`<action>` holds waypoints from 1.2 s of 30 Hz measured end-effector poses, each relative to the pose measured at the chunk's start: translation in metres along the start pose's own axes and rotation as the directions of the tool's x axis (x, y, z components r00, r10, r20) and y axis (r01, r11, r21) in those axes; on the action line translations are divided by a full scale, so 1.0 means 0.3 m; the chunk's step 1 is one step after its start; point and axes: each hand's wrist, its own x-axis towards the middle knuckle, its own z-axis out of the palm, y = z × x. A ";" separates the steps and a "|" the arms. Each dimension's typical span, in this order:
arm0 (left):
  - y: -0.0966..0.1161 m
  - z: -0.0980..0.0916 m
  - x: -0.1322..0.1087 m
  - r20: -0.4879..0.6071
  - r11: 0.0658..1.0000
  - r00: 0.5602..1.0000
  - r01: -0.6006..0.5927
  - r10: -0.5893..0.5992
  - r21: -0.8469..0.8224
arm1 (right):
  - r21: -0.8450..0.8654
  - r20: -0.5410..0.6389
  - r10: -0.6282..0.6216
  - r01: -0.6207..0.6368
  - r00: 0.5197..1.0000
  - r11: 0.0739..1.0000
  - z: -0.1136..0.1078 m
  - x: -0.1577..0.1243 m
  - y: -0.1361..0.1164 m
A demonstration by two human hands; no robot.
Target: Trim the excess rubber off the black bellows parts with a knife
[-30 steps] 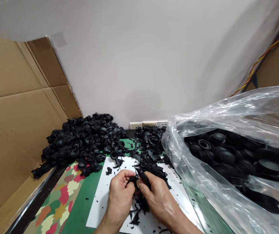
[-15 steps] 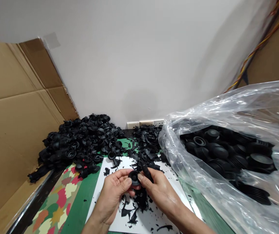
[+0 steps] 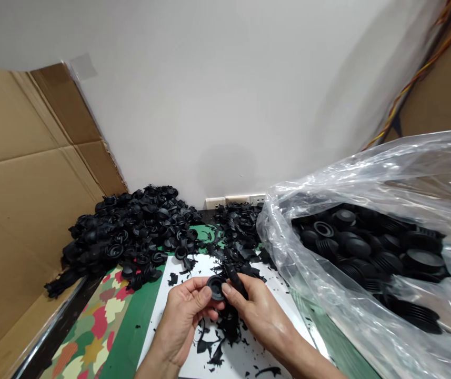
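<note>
Both my hands meet low in the middle over a white sheet [image 3: 178,308]. My left hand [image 3: 183,318] pinches a small black rubber boot [image 3: 216,288] by its round rim, its open end facing me. My right hand [image 3: 254,308] is closed on the same boot from the right, and a dark piece sticks up between its thumb and fingers; I cannot tell whether that piece is a tool or part of the boot. Black rubber trimmings [image 3: 225,329] lie on the sheet under my hands.
A heap of black rubber boots [image 3: 126,234] fills the back left corner. A smaller pile of scraps [image 3: 239,226] lies by the wall. A clear plastic bag [image 3: 371,200] holding more black parts [image 3: 367,247] stands to the right. Cardboard [image 3: 23,200] walls the left side, above a green mat [image 3: 130,337].
My hands turned the boot so that its round open end now faces up towards me. They lifted slightly off the sheet and have stayed nearly still over the last half second.
</note>
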 end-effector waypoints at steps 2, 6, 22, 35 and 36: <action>0.001 0.000 -0.001 -0.019 1.000 1.000 0.008 -0.008 0.000 | -0.043 -0.027 -0.027 0.026 0.999 0.999 -0.006 -0.001 -0.005; 0.000 0.002 -0.001 -0.061 1.000 0.998 0.023 -0.022 0.010 | -0.054 -0.130 -0.064 0.057 0.989 0.997 -0.017 -0.002 -0.018; -0.001 0.002 -0.010 -0.057 0.999 0.998 0.019 -0.016 0.043 | 0.189 -0.316 -0.196 0.264 0.928 0.946 -0.125 0.004 -0.029; 0.007 0.012 -0.011 -0.026 0.999 1.000 -0.009 0.010 0.034 | 0.096 -0.198 -0.400 0.424 0.895 0.901 -0.066 -0.013 -0.041; 0.007 0.013 -0.011 -0.029 0.999 1.000 -0.010 0.011 0.032 | 0.033 -0.209 -0.427 0.443 0.879 0.896 -0.065 -0.014 -0.044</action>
